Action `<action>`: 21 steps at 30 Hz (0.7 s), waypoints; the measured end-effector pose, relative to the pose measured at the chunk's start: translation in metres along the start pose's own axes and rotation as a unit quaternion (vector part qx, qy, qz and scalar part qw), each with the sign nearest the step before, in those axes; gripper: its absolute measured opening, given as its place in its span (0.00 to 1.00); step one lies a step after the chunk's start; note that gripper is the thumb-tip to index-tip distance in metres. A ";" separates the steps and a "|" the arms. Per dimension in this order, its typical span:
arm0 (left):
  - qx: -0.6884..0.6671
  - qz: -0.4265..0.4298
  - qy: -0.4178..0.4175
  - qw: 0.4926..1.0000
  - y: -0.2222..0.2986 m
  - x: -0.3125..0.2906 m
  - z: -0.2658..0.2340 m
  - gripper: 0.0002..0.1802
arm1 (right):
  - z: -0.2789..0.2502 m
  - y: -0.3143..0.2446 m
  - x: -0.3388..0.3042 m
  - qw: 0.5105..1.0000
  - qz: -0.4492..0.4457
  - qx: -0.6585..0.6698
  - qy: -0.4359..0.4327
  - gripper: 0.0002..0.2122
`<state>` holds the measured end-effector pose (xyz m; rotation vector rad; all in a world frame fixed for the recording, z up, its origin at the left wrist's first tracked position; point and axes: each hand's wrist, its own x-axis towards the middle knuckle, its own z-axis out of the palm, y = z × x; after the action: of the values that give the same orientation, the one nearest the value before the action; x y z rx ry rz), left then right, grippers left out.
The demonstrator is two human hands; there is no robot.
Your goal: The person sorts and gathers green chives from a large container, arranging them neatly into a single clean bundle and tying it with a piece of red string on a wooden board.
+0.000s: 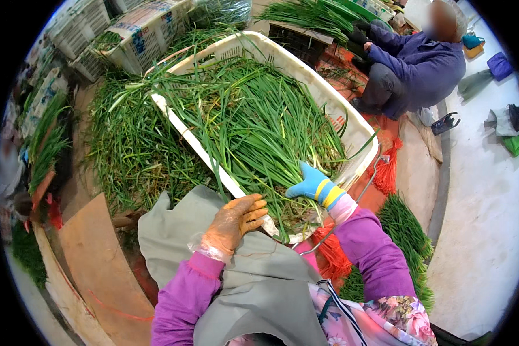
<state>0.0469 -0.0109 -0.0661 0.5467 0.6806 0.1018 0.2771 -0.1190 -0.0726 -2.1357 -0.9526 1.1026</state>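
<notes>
A large white plastic basket (185, 131) stands before me, heaped with long green garlic chives (271, 115). My right hand (316, 183), in a blue knitted glove with yellow bands, closes on the pale stem ends of a bunch of these chives at the basket's near right part. The leaves fan out away from it toward the far left. My left hand (236, 220), in a stained orange glove, is by the near left rim with its fingers stretched out and nothing in them. A grey apron (254, 282) covers my lap below the hands.
Loose chives (144, 150) pile up left of the basket. Orange-red ties (390, 167) hang at its right, above neat chive bundles (406, 230). A co-worker (415, 63) crouches at the far right. White crates (147, 34) stand at the far left; a brown board (101, 259) lies near left.
</notes>
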 end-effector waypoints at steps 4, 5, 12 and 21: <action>-0.003 0.006 0.013 1.000 0.003 0.002 -0.004 0.23 | 0.019 -0.001 -0.010 0.992 -0.002 -0.123 0.029 0.49; 0.006 0.009 0.015 1.000 0.003 0.005 -0.003 0.23 | 0.022 0.003 -0.010 0.992 -0.011 -0.123 0.030 0.49; 0.151 0.195 0.110 0.963 0.053 0.020 -0.003 0.20 | -0.017 0.037 0.012 0.982 -0.072 0.172 0.000 0.35; 0.587 0.070 0.270 0.760 0.081 0.110 0.013 0.36 | -0.021 0.062 0.021 0.953 -0.034 0.298 0.037 0.44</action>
<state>0.1471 0.0813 -0.0792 1.8428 1.2538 -0.0533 0.3247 -0.1421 -0.1164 -1.6225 -0.5565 1.0957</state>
